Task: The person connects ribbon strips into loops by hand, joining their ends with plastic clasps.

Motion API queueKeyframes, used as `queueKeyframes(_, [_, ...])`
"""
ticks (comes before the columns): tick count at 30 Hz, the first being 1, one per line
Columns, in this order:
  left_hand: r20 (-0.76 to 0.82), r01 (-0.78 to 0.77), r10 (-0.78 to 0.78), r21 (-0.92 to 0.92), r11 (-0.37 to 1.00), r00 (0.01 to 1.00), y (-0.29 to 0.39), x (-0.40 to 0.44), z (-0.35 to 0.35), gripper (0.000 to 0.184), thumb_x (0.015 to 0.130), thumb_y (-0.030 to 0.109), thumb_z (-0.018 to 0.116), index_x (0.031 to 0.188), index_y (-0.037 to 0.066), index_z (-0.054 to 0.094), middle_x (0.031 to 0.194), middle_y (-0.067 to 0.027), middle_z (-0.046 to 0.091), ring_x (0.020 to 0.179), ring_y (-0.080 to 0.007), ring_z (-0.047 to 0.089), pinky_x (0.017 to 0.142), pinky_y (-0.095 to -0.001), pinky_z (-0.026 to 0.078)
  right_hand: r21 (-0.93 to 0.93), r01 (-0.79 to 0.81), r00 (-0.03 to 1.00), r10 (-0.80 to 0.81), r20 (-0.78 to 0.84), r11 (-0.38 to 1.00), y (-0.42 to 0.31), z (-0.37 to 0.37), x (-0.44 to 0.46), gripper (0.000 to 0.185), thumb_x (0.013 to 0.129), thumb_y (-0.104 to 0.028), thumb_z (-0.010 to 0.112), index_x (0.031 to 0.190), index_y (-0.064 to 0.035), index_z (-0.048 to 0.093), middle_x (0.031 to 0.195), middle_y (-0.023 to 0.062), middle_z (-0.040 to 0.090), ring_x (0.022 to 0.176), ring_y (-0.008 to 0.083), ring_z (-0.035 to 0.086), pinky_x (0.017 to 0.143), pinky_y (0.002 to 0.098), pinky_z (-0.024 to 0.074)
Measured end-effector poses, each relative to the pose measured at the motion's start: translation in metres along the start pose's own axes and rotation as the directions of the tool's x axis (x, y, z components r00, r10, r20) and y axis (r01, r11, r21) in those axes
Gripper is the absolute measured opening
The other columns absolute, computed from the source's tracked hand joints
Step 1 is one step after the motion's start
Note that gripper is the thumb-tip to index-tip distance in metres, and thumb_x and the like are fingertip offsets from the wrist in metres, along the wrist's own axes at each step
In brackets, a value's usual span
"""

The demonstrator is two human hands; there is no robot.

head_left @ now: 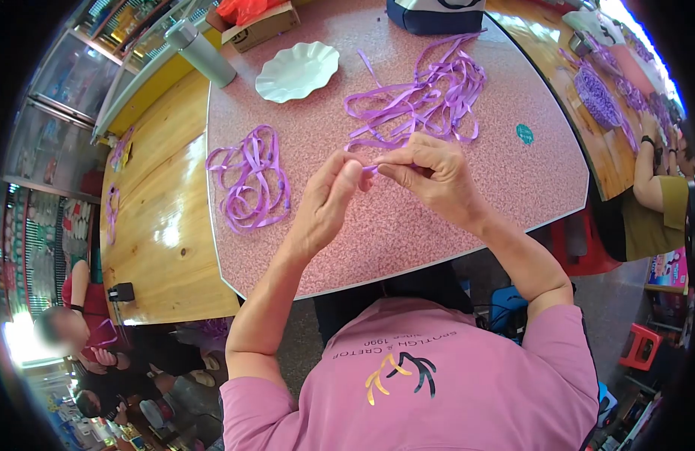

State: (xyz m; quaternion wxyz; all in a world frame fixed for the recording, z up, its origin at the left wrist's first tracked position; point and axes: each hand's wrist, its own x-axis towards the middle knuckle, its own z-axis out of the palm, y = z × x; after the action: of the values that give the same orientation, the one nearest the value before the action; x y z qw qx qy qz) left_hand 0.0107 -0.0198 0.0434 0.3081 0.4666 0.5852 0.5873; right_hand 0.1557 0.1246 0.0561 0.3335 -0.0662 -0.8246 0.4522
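My left hand [334, 194] and my right hand [430, 177] meet above the pink speckled table [347, 252]. Between their fingertips runs a short stretch of purple ribbon [370, 169], pinched from both sides. Just beyond my right hand lies a loose, tangled pile of purple ribbons [445, 86]; whether the held piece joins it I cannot tell. A smaller heap of looped purple ribbon [253, 180] rests to the left of my left hand. Fingers hide most of the held piece.
Farther back are a white scalloped plate [297, 73], a grey-green bottle [201, 52], a cardboard box [261, 28] and a dark blue-and-white bag [436, 16]. A round green sticker [525, 134] lies at right. Other people sit at both sides, one by a purple bundle [597, 98].
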Motion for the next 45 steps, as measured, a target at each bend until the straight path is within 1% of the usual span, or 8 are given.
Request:
queueKeyframes(6, [0.018, 0.095, -0.099, 0.155, 0.983, 0.995, -0.003, -0.008, 0.0, 0.031, 0.103, 0.029, 0.049, 0.096, 0.0, 0.057, 0.08, -0.0055, 0.057, 0.077, -0.0139, 0.054, 0.067, -0.0303, 0.043, -0.079, 0.083, 0.997, -0.083, 0.0, 0.993, -0.012, 0.009, -0.005, 0.016, 0.082, -0.002, 0.074, 0.098, -0.0043, 0.075, 0.071, 0.0009, 0.056, 0.063, 0.0086, 0.05, 0.054, 0.0257, 0.0378])
queueKeyframes(11, [-0.089, -0.108, 0.145, 0.333, 0.937, 0.985, 0.003, -0.02, 0.006, 0.029, 0.104, 0.028, 0.048, 0.096, 0.001, 0.055, 0.078, -0.0065, 0.055, 0.075, -0.0154, 0.053, 0.067, -0.0308, 0.043, -0.063, -0.049, 0.999, 0.049, -0.003, 0.997, -0.021, 0.016, -0.012, 0.014, 0.082, -0.003, 0.074, 0.096, -0.0046, 0.075, 0.069, 0.0002, 0.053, 0.062, 0.0091, 0.047, 0.053, 0.0262, 0.0372])
queueKeyframes(15, [-0.1, -0.141, 0.159, 0.164, 0.976, 0.982, 0.0, -0.03, 0.009, 0.031, 0.104, 0.029, 0.048, 0.098, 0.0, 0.054, 0.079, -0.0065, 0.055, 0.075, -0.0155, 0.053, 0.068, -0.0306, 0.044, -0.05, -0.01, 1.0, 0.009, -0.005, 0.999, -0.024, 0.02, -0.017, 0.013, 0.082, -0.003, 0.075, 0.094, -0.0051, 0.075, 0.068, -0.0003, 0.05, 0.06, 0.0092, 0.045, 0.052, 0.0266, 0.0358])
queueKeyframes(20, [0.089, 0.098, -0.109, 0.124, 0.987, 0.99, 0.004, -0.039, -0.007, 0.035, 0.105, 0.033, 0.046, 0.102, -0.001, 0.054, 0.087, -0.0061, 0.057, 0.081, -0.0134, 0.053, 0.073, -0.028, 0.045, -0.081, 0.063, 0.998, -0.062, 0.022, 0.995, -0.026, 0.028, -0.023, 0.013, 0.081, -0.001, 0.074, 0.094, -0.0052, 0.075, 0.067, 0.0011, 0.05, 0.059, 0.0106, 0.047, 0.051, 0.0275, 0.0357])
queueKeyframes(26, [0.01, 0.004, -0.004, 0.058, 0.998, 1.0, -0.001, -0.048, -0.003, 0.028, 0.105, 0.028, 0.047, 0.102, 0.001, 0.054, 0.089, -0.0039, 0.057, 0.088, -0.0099, 0.052, 0.08, -0.0264, 0.044, -0.076, 0.081, 0.997, -0.081, -0.002, 0.994, -0.033, 0.032, -0.026, 0.012, 0.082, -0.002, 0.073, 0.093, -0.0032, 0.074, 0.068, 0.0026, 0.052, 0.059, 0.0116, 0.048, 0.051, 0.0274, 0.0366])
queueKeyframes(39, [-0.011, 0.051, -0.052, -0.08, 0.995, 0.999, -0.005, -0.062, -0.005, 0.009, 0.09, 0.006, 0.069, 0.094, 0.002, 0.062, 0.1, -0.0048, 0.062, 0.097, -0.0133, 0.059, 0.089, -0.0292, 0.046, 0.438, -0.398, 0.916, 0.377, 0.14, 0.806, -0.03, 0.028, -0.029, 0.013, 0.089, -0.007, 0.07, 0.101, -0.003, 0.068, 0.08, -0.0026, 0.06, 0.062, 0.0014, 0.047, 0.051, 0.0182, 0.0355])
queueKeyframes(41, [-0.051, 0.079, -0.114, -0.456, 0.886, 0.992, 0.008, -0.065, 0.0, 0.009, 0.088, 0.004, 0.07, 0.094, 0.004, 0.063, 0.102, -0.0082, 0.064, 0.097, -0.0145, 0.06, 0.089, -0.0308, 0.047, 0.538, -0.493, 0.856, 0.492, 0.16, 0.684, -0.026, 0.028, -0.028, 0.012, 0.089, -0.009, 0.07, 0.099, -0.0028, 0.068, 0.08, -0.0021, 0.061, 0.06, 0.001, 0.047, 0.05, 0.0174, 0.0355])
queueKeyframes(45, [-0.133, -0.002, -0.097, -0.599, 0.801, 0.986, 0.008, -0.063, 0.01, 0.01, 0.087, 0.002, 0.07, 0.094, 0.005, 0.063, 0.104, -0.0111, 0.066, 0.097, -0.0153, 0.062, 0.088, -0.0317, 0.049, 0.563, -0.602, 0.785, 0.548, 0.289, 0.566, -0.018, 0.036, -0.037, 0.011, 0.09, -0.012, 0.071, 0.095, -0.0027, 0.068, 0.079, -0.0014, 0.061, 0.06, 0.0013, 0.049, 0.05, 0.0174, 0.0372])
